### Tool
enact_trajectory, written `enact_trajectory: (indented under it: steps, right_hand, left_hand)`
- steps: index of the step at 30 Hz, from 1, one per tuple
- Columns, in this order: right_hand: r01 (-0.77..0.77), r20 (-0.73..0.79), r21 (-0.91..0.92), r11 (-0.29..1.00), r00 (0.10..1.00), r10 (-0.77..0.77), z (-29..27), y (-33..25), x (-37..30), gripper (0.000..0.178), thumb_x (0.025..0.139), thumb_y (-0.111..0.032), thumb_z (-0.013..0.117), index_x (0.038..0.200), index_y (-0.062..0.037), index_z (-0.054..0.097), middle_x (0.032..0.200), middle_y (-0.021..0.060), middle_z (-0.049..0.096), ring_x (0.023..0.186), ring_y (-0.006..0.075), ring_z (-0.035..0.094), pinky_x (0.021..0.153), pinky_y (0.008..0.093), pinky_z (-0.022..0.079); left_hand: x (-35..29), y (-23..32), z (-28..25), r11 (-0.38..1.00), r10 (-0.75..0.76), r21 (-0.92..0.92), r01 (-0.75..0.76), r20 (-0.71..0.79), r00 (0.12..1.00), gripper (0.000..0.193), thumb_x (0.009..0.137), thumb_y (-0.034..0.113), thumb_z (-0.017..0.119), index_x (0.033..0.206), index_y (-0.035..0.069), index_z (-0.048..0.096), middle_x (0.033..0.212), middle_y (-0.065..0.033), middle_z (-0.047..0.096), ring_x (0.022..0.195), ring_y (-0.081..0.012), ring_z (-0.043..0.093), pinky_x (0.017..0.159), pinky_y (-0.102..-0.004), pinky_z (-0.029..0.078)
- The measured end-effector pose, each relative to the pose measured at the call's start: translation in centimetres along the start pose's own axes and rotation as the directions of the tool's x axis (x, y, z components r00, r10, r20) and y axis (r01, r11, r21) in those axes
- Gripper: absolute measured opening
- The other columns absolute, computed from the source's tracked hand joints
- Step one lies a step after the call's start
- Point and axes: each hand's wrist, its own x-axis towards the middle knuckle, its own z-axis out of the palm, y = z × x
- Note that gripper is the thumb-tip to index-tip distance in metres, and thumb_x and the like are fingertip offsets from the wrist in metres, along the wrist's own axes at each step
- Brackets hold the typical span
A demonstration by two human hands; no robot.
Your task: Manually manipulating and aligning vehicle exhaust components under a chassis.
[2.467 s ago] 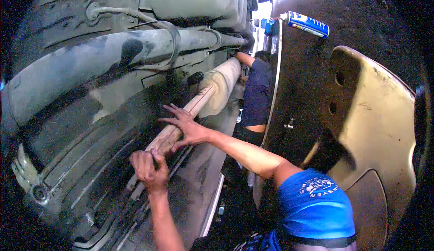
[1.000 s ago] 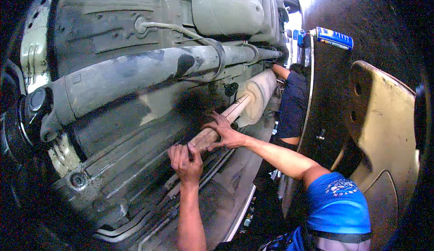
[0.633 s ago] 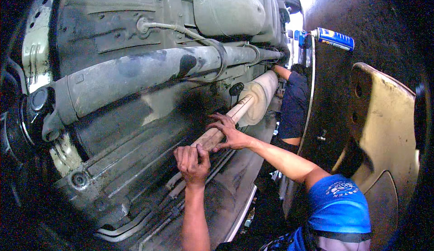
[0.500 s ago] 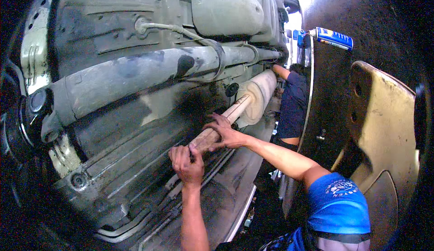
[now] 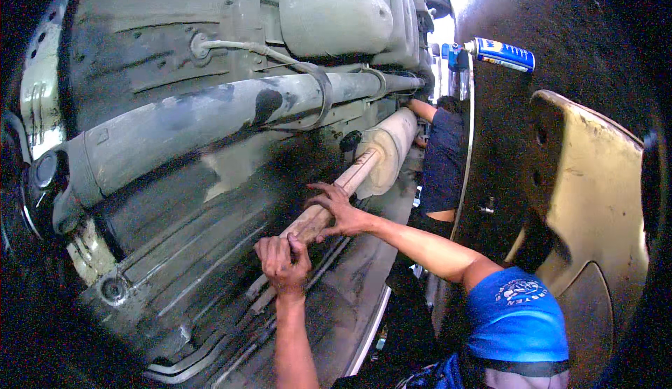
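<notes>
A tan, dirt-streaked exhaust pipe (image 5: 360,168) slants beneath the vehicle, its far end joined to a rounded muffler (image 5: 387,152). At the pipe's near end, my left hand (image 5: 283,263) is closed with its fingers curled and thumb against the end. Farther up, my right hand (image 5: 337,210) curves round the same pipe, thumb and fingers on opposite sides. The palm side of the left hand's grip is hidden. Beside the pipe runs a thick grey drive shaft (image 5: 196,117).
A co-worker (image 5: 442,154) in dark clothing reaches under the vehicle beyond the muffler. To the right are a blue spray can (image 5: 502,54) and a large worn tan panel (image 5: 595,200). A grey tank (image 5: 336,14) bulges from the underbody above the shaft.
The whole view has shifted slightly, so most things appear farther left. Both hands stay on the exhaust pipe, with the right hand's fingers a little more spread.
</notes>
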Motion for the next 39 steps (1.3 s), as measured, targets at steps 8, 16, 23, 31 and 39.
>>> enact_trajectory:
  steps: [8, 16, 23, 31, 39]
  right_hand:
    - [-0.004, 0.0, 0.02, 1.0, 1.0, 0.004, 0.2, -0.5, 0.4, 0.091, 0.063, -0.066, 0.077, 0.136, -0.0215, 0.046, 0.15, 0.0257, 0.022, 0.141, 0.0485, 0.012, 0.115, 0.0606, 0.008]
    - [0.003, -0.028, 0.021, 1.0, 1.0, -0.002, -0.4, -0.5, -0.2, 0.09, 0.064, -0.066, 0.077, 0.135, -0.0207, 0.046, 0.15, 0.0223, 0.024, 0.14, 0.0479, 0.015, 0.115, 0.0602, 0.008]
    - [0.032, -0.072, -0.003, 0.999, 0.997, -0.033, -0.7, -0.7, 0.3, 0.087, 0.064, -0.06, 0.08, 0.132, -0.0177, 0.049, 0.151, 0.0191, 0.025, 0.141, 0.0425, 0.018, 0.115, 0.0553, 0.012]
    - [0.001, -0.002, 0.002, 1.0, 1.0, -0.001, -0.4, -0.5, 0.5, 0.092, 0.064, -0.07, 0.073, 0.136, -0.0191, 0.045, 0.147, 0.0259, 0.026, 0.139, 0.0489, 0.016, 0.115, 0.0611, 0.005]
    - [0.002, -0.02, 0.038, 0.999, 1.0, -0.002, -1.0, -0.9, 0.2, 0.092, 0.064, -0.066, 0.077, 0.135, -0.0177, 0.045, 0.144, 0.0246, 0.029, 0.139, 0.0471, 0.019, 0.115, 0.0599, 0.006]
  left_hand:
    - [-0.1, -0.1, -0.3, 0.991, -0.123, 0.058, 0.121, 0.035, 0.992, 0.014, 0.085, 0.003, 0.056, 0.072, 0.0, 0.053, 0.069, -0.0143, 0.05, 0.069, -0.0314, 0.05, 0.067, -0.0425, 0.04]
    - [0.3, 0.5, -0.4, 0.995, -0.097, 0.026, 0.094, 0.096, 0.991, 0.013, 0.084, 0.003, 0.057, 0.072, 0.0, 0.053, 0.069, -0.014, 0.049, 0.068, -0.0316, 0.05, 0.067, -0.0426, 0.04]
    - [0.9, 0.3, -0.1, 0.993, -0.113, 0.023, 0.112, 0.046, 0.993, 0.014, 0.085, 0.004, 0.057, 0.072, 0.001, 0.053, 0.07, -0.0144, 0.05, 0.069, -0.0327, 0.05, 0.068, -0.044, 0.04]
    - [0.6, 0.3, -0.4, 0.985, -0.174, 0.019, 0.174, 0.075, 0.982, 0.012, 0.084, 0.002, 0.057, 0.073, 0.0, 0.054, 0.071, -0.0146, 0.05, 0.069, -0.0324, 0.05, 0.068, -0.044, 0.04]
    - [1.3, 0.6, -0.3, 0.999, -0.026, -0.025, 0.027, 0.045, 0.999, 0.011, 0.083, 0.001, 0.058, 0.072, 0.0, 0.054, 0.07, -0.0144, 0.05, 0.068, -0.0314, 0.049, 0.067, -0.043, 0.04]
